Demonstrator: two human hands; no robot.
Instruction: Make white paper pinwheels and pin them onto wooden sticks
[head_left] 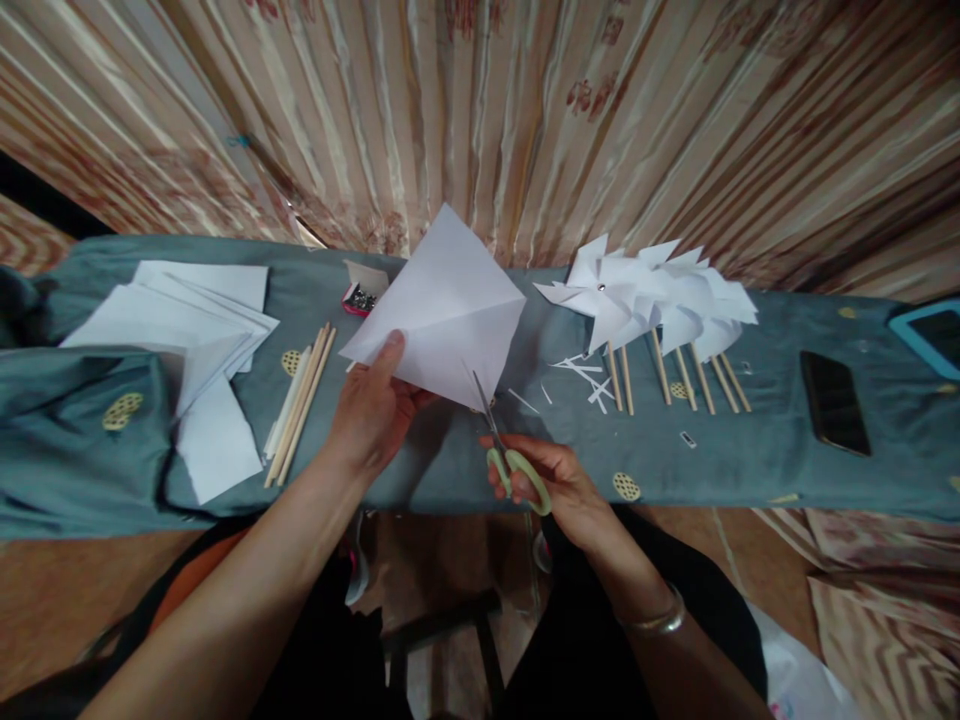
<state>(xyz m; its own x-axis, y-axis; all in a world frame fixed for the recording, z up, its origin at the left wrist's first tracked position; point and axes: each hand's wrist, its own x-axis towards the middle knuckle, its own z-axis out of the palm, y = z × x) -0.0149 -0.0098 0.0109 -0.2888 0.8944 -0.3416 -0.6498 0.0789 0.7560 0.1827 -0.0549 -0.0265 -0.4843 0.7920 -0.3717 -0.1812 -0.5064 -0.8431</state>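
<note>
My left hand pinches the lower left edge of a creased white paper square and holds it up on one corner above the table. Green-handled scissors sit in my right hand, fingers through the loops. The blades point up and touch the paper's bottom corner. Both hands hover over the front edge of the table covered in a grey-blue cloth.
A stack of white paper sheets lies at the left, beside several wooden sticks. A small open box of pins is behind the paper. Finished paper pinwheels on sticks and paper scraps lie at the right, then a black phone.
</note>
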